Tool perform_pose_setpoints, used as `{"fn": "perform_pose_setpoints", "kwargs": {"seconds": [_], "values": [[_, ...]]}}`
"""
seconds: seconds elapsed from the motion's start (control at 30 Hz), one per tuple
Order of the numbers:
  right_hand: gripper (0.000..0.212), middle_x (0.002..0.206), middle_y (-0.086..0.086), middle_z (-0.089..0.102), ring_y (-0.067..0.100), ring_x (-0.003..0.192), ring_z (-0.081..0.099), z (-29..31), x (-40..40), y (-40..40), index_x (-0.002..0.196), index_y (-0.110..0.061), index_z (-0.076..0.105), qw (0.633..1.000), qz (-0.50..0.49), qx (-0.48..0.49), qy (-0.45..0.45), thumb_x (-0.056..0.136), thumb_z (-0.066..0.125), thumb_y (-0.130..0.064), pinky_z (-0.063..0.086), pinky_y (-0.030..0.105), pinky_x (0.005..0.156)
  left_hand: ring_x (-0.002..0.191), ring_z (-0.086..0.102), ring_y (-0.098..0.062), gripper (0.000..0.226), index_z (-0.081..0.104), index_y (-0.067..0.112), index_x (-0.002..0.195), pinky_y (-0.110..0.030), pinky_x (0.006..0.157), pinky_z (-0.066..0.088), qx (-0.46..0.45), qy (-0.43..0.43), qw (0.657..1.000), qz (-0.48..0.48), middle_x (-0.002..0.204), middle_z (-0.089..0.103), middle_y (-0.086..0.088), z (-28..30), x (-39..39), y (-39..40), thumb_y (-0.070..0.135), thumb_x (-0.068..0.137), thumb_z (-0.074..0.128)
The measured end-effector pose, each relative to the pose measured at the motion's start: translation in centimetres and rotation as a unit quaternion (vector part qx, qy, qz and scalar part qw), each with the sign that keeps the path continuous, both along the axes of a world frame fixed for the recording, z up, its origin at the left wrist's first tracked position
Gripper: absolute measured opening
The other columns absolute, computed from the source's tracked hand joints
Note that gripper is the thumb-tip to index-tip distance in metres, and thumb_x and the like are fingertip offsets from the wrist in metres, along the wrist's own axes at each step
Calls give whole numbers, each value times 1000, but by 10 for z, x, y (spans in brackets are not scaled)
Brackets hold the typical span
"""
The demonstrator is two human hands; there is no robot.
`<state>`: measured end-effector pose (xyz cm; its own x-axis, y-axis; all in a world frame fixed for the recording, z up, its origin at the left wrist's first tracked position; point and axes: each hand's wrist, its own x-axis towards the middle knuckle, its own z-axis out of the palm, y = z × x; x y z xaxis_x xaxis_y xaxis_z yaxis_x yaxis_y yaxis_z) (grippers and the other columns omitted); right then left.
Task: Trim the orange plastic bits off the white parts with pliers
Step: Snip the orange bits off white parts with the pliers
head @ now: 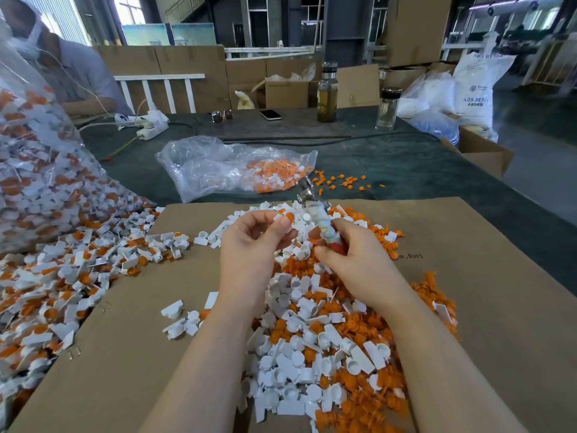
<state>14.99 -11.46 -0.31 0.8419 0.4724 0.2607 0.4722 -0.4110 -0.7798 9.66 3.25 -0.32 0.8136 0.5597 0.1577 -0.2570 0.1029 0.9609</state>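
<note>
My left hand (251, 245) pinches a small white part with an orange bit (285, 217) between thumb and fingers. My right hand (352, 260) grips the wrapped handles of the pliers (315, 210), whose metal jaws point up and away just right of the part. A heap of cut white parts and orange bits (327, 348) covers the cardboard sheet (150, 323) under my hands. Untrimmed white-and-orange parts (53, 295) are spread at the left.
A large clear bag of parts (34, 170) rises at the left, a smaller one (224, 167) lies ahead. Loose orange bits (343, 181) dot the dark table. Two bottles (327, 92), a phone (270, 114), sunglasses, a power strip and a masked person sit at the far side.
</note>
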Motion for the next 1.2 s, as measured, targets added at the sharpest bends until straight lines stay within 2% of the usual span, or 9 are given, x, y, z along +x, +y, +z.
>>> {"fn": "perform_pose_setpoints", "kwargs": {"seconds": [0.13, 0.3, 0.43, 0.53, 0.6, 0.77, 1.03, 1.13, 1.2], "values": [[15, 88, -8, 61, 6, 75, 59, 2, -1, -4, 103, -22, 59, 997, 41, -60, 18, 89, 64, -24, 45, 23, 63, 69, 70, -12, 2, 68, 6, 89, -20, 68, 55, 7, -22, 1000, 3, 72, 71, 0, 0, -1, 4, 5, 90, 69], [38, 108, -8, 62, 11, 97, 61, 5, -3, -6, 125, -20, 54, 993, 66, -92, 40, 89, 65, -26, 52, 37, 87, 65, 66, -7, 4, 68, 7, 88, -19, 70, 56, 32, -32, 999, 16, 69, 69, 4, 0, -2, 7, 6, 92, 67], [29, 102, -4, 65, 12, 90, 62, 5, -3, -7, 116, -19, 58, 991, 80, -94, 44, 89, 65, -24, 52, 40, 82, 64, 65, -5, 5, 68, 8, 88, -17, 68, 54, 38, -33, 999, 16, 67, 69, 6, 1, -2, 9, 5, 91, 67], [21, 90, -6, 64, 9, 78, 60, 5, -3, -7, 110, -20, 62, 992, 80, -92, 29, 89, 63, -20, 51, 33, 70, 64, 66, -7, 6, 68, 9, 88, -18, 69, 55, 35, -36, 999, 5, 67, 69, 7, 1, -2, 9, 4, 91, 67], [15, 83, -3, 64, 15, 71, 60, 4, -4, -6, 104, -20, 63, 992, 79, -94, 21, 90, 61, -17, 51, 39, 65, 63, 65, -7, 7, 67, 9, 88, -19, 69, 55, 27, -40, 999, 1, 67, 68, 7, 0, -1, 9, 3, 91, 66], [13, 83, 4, 66, 22, 72, 61, 2, -5, -2, 100, -15, 64, 992, 72, -106, 6, 90, 56, -14, 53, 50, 69, 62, 63, -7, 10, 66, 9, 87, -21, 69, 55, 10, -46, 999, 1, 68, 66, 7, -1, 0, 8, 1, 92, 64], [12, 81, 1, 64, 16, 68, 58, 0, -4, 2, 97, -16, 64, 991, 60, -119, -9, 90, 54, -13, 52, 44, 63, 62, 63, -7, 11, 68, 10, 85, -20, 68, 55, -12, -43, 999, -4, 70, 68, 5, -1, 1, 9, 2, 92, 64], [6, 75, -6, 59, 9, 63, 52, -5, -2, 3, 92, -20, 60, 991, 44, -121, -36, 90, 55, -16, 40, 31, 52, 63, 65, -7, 9, 67, 10, 86, -20, 67, 57, -55, -27, 998, -19, 70, 69, 5, 0, 1, 11, 3, 91, 65], [2, 73, -10, 55, 6, 61, 50, -8, 0, 3, 92, -22, 56, 989, 19, -132, -58, 90, 56, -21, 33, 22, 51, 68, 71, -9, 3, 66, 7, 90, -20, 65, 58, -127, -4, 992, -11, 74, 74, 1, 0, 1, 14, 6, 92, 64]]}}
